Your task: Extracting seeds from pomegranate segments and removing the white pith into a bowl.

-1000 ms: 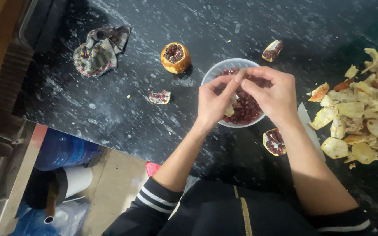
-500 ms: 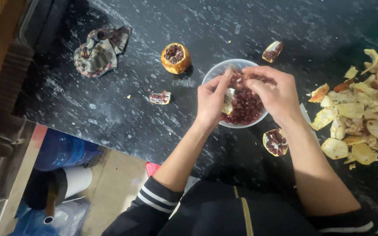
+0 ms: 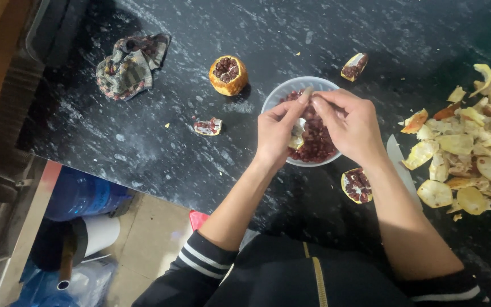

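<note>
Both my hands hover over a white bowl point(image 3: 284, 90) of red pomegranate seeds on a black speckled counter. My left hand point(image 3: 277, 133) holds a pale piece of pomegranate point(image 3: 298, 133) over the seeds. My right hand point(image 3: 352, 128) pinches at the top of that piece with thumb and fingertips. A pomegranate chunk with seeds point(image 3: 357, 185) lies just below the bowl, by my right wrist.
A cut pomegranate half point(image 3: 228, 74) sits left of the bowl, a small fragment point(image 3: 208, 126) nearer the counter edge, another wedge point(image 3: 353, 66) behind the bowl. A heap of peel point(image 3: 467, 153) lies right, a knife blade point(image 3: 400, 165) beside it. A crumpled cloth point(image 3: 129, 65) lies far left.
My hands have shifted slightly over the bowl while working the piece; the fingers of both hands have moved closer together at its top.
</note>
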